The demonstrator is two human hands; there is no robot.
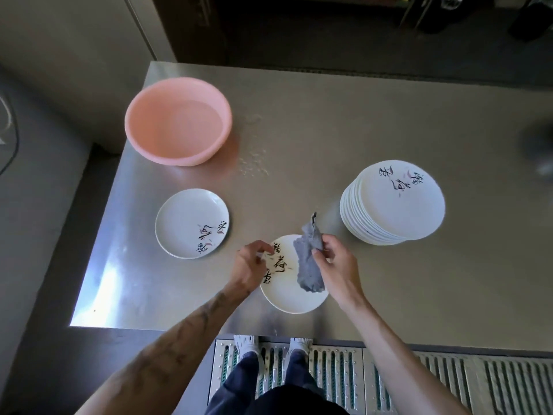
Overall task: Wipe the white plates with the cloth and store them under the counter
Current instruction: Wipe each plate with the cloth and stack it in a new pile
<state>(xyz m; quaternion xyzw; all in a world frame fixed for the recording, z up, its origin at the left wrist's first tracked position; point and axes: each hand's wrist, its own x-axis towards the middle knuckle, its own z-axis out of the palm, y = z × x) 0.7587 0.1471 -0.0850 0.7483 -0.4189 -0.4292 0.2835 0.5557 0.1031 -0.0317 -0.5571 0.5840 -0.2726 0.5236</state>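
1. Nearest, the person stands on a floor grate (338,372) at the counter (329,121) edge; the storage space under it is out of sight.
2. The plate (291,295) in work is over the counter's near edge. The left hand (250,266) grips its left rim, fingertips curled over the edge by the painted characters.
3. The right hand (336,265) pinches the grey cloth (308,265), which drapes onto the plate's right side, one tail sticking up.
4. To wipe well: bunch the loose cloth into a pad, press it flat, and sweep in circles from centre to rim while the left hand turns the plate; do the underside too.
5. Keep the left grip firm, since a wet plate could likely slip.
6. Further left a lone plate (191,224) lies face up; to the right stands a stack (395,205), which leans a little. Whether either is already wiped cannot be told.
7. Farthest, a pink basin (178,121), with water drops on the counter beside it.
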